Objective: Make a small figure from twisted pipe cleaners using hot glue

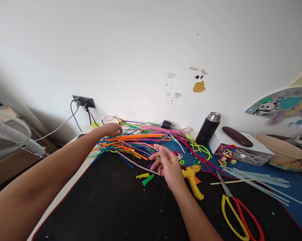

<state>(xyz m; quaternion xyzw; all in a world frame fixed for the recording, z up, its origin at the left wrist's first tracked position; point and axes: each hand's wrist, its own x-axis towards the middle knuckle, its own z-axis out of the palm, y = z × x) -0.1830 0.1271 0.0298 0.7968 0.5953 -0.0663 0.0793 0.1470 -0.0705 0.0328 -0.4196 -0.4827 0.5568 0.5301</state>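
where two hands point(112, 129) point(169, 169) reach, many pipe cleaners point(140, 136) and one glue gun point(191, 179) lie.

The left hand point(113, 129) turns its fingertips away, so I cannot tell whether they grip any of the wires point(138, 137). The right hand point(169, 167) covers some wires too, and the bits at its fingers are too small to name. Behind it, a small doll point(177, 155) shows only in part and its details are not clear. Many wire ends are lost under other wires. The bottom edge cuts the scissors point(228, 192) and the mat point(110, 207); the left edge cuts the fan point(7, 134). Plugs point(86, 104) hide part of the socket point(91, 100). The specks on the mat are too tiny to identify.
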